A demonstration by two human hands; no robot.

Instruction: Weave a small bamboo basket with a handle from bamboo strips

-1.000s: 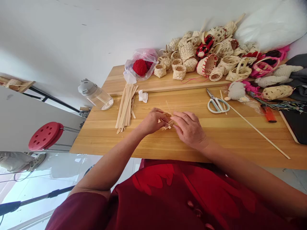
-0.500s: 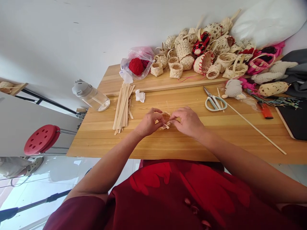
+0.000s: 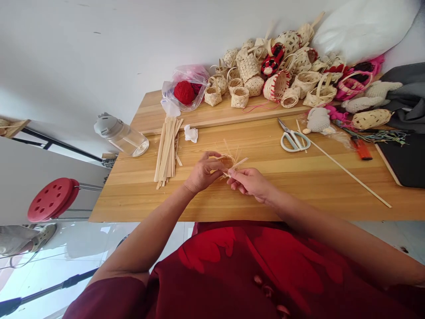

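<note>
Right hand (image 3: 248,180) lower than before, pale strip (image 3: 240,163) in its grip.

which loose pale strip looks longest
The long, thin, pale wooden strip slanting right of the pale-handled metal scissors; the flat wooden strips piled at left and the thin piece by the scissors look shorter.

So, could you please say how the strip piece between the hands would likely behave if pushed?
The strip piece would probably flex, since its strips look thin and some curve. It is likely light, being small beside the left hand and right hand. Its loose ends stick out, so they may snag or shift.
</note>
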